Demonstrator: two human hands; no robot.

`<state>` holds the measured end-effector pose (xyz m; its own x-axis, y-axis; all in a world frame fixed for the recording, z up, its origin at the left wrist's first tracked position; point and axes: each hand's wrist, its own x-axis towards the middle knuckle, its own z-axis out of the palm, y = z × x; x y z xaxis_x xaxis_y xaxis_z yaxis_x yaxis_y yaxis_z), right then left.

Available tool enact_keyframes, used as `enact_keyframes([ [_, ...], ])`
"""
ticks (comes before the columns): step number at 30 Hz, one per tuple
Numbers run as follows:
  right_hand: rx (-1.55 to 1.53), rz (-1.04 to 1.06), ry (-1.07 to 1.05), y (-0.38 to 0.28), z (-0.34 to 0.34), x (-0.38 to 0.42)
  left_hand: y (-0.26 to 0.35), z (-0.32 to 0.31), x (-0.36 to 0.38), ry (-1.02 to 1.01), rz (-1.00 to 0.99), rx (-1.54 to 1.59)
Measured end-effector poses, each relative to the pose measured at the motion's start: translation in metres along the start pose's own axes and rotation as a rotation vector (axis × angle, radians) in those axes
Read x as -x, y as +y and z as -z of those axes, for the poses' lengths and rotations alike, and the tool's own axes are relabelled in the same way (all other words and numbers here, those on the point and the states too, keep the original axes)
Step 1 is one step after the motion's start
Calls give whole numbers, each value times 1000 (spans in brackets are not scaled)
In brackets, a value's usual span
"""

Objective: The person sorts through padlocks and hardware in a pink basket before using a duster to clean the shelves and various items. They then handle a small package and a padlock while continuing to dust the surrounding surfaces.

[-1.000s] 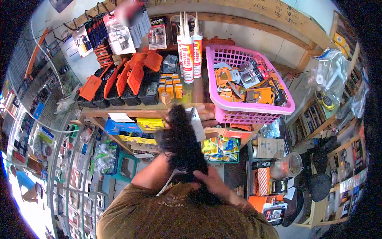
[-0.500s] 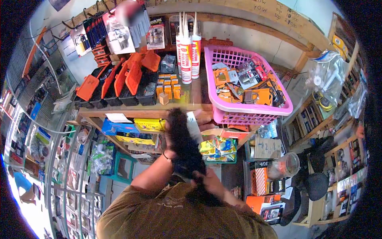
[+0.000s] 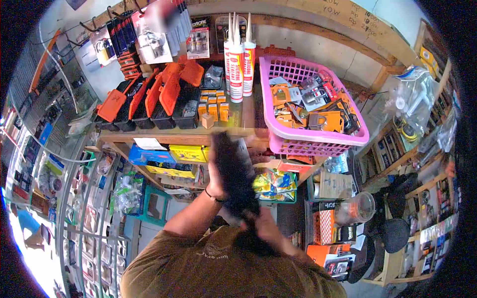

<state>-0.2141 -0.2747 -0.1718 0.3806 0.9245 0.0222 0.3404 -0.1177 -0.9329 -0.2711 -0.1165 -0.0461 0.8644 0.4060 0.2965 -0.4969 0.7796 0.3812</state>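
Note:
A black, fluffy, duster-like thing (image 3: 233,171) rises in front of me, smeared by motion. My right hand (image 3: 262,226) is wrapped round its lower end. My left hand (image 3: 214,185), with a dark band at the wrist, is behind and beside its upper part. Left-hand fingers show blurred to the right, next to a narrow pale edge (image 3: 242,145) of something mostly hidden by the black fluff. What the left hand holds cannot be made out. Just beyond stands a wooden shelf (image 3: 194,138) with small orange-and-white boxes (image 3: 213,107) and a small wooden block (image 3: 207,119).
Silicone sealant tubes (image 3: 235,74) stand behind the small boxes. A pink basket (image 3: 318,133) of packaged goods sits at right. Black bins with orange lids (image 3: 170,94) line the left. Below are a yellow box (image 3: 188,153), colourful packets (image 3: 274,184) and a clear jar (image 3: 358,207).
The view has shifted slightly. Both hands and the black fluffy thing keep nearly the same place; its top has shifted a little, and the pale thing beside it is now more covered.

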Motion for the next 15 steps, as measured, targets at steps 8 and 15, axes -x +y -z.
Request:
enact_keyframes([
  [8,114,63,-55,-24,1,-2,-1,-5,-2,186,45,-292],
  [15,119,59,-88,-47,20,-8,2,1,-6,-45,66,-52],
])
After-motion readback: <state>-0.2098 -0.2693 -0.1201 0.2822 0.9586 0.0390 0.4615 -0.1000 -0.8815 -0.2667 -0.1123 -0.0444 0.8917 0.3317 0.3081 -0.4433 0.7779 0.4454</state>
